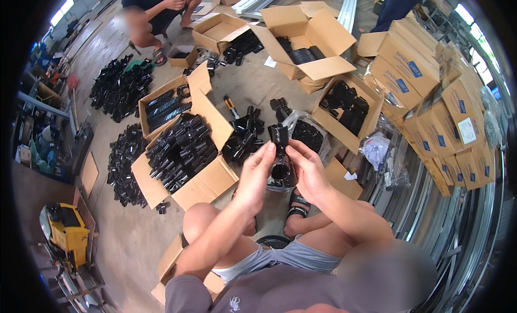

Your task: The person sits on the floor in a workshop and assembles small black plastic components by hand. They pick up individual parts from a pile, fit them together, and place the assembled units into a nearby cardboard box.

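Observation:
Between my two hands, in front of my knees, is a glossy black tubular fitting (280, 170) with a round opening at its near end. My left hand (257, 167) grips it from the left, thumb on top. From the right, my right hand (308, 165) closes on the same fitting with its thumb near the upper part. Just beyond lie a clear plastic bag of small black parts (307, 134) and a loose heap of black fittings (245, 135). To the left of my hands stands an open carton (207, 181) heaped with similar black fittings.
Heaps of black parts (121, 87) lie on the floor at left. Open cartons (218, 27) stand ahead, and a carton of black pieces (344, 108) at right. Stacked closed boxes (425, 71) and long metal profiles (425, 227) line the right. Another person (161, 17) sits far left.

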### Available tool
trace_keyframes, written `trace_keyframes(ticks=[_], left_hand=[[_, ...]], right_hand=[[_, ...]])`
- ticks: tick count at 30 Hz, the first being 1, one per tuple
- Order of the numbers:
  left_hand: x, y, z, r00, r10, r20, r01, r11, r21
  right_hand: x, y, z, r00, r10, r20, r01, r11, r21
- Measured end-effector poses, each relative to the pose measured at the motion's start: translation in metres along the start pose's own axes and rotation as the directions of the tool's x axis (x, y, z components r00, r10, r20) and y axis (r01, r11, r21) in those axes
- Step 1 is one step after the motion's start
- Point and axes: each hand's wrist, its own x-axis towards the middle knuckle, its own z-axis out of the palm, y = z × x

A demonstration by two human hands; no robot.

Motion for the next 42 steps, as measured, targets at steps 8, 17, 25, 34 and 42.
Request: trace_keyframes(ticks=[8, 17, 25, 34, 42], left_hand=[[-0.008, -0.040, -0.014, 0.994, -0.111, -0.011, 0.102, 0.946, -0.307], [-0.004, -0.043, -0.030, 0.969, -0.222, -0.105, 0.161, 0.897, -0.412], [-0.010, 0.017, -0.065, 0.968, -0.086, -0.235, -0.037, 0.878, -0.477], [0.003, 0.032, -0.095, 0.931, -0.061, -0.359, -0.011, 0.981, -0.195], [-0.007, 0.024, -0.080, 0.944, -0.167, -0.285, 0.094, 0.963, -0.253]], right_hand=[[0.003, 0.032, -0.025, 0.968, -0.244, -0.066, 0.143, 0.743, -0.654], [0.027, 0.031, -0.041, 0.943, -0.315, 0.111, 0.264, 0.498, -0.826], [0.111, 0.075, -0.140, 0.992, 0.120, -0.027, -0.009, -0.153, -0.988], [0.133, 0.238, -0.193, 0.991, 0.076, 0.113, 0.136, -0.513, -0.848], [0.125, 0.252, -0.205, 0.961, 0.104, 0.258, 0.265, -0.616, -0.742]])
